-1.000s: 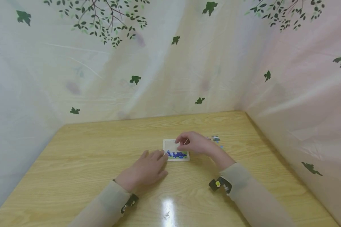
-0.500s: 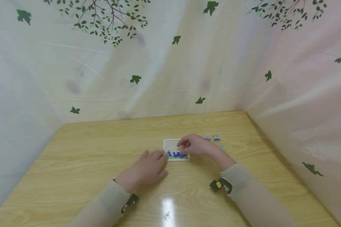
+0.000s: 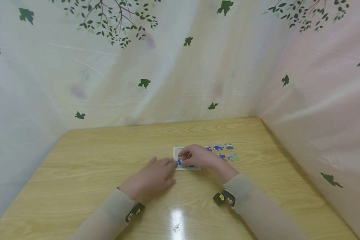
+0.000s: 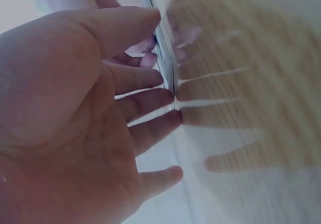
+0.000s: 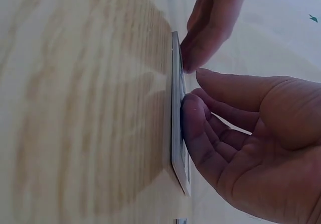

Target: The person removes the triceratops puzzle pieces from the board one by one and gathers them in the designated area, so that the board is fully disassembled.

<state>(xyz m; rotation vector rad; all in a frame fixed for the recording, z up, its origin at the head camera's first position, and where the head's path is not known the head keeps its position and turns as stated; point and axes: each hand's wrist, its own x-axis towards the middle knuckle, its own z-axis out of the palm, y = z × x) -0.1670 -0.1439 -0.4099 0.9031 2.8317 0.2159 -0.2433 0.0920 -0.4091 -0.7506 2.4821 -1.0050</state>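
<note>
A small jigsaw puzzle tray with a white rim [image 3: 174, 152] lies on the table, with blue and green puzzle pieces [image 3: 179, 162] along its near side. My left hand [image 3: 151, 176] lies flat, its straight fingers touching the tray's left edge. In the left wrist view these fingertips [image 4: 173, 117] meet the tray edge [image 4: 168, 58]. My right hand [image 3: 198, 156] is bent over the tray and covers much of it. In the right wrist view its index fingertip [image 5: 193, 108] touches the tray's face, the thumb tip is apart from it, and no piece shows between them.
Several loose puzzle pieces [image 3: 218, 147] lie on the wooden table [image 3: 108, 153] to the right of the tray, partly behind my right forearm. A pale curtain [image 3: 168, 73] with leaf prints hangs behind and along the sides. Both wrists carry small dark devices [image 3: 223, 197].
My right hand has moved left across the tray, over the left pieces of the near row. More loose pieces at the right have come into sight. The left hand has stayed nearly still.
</note>
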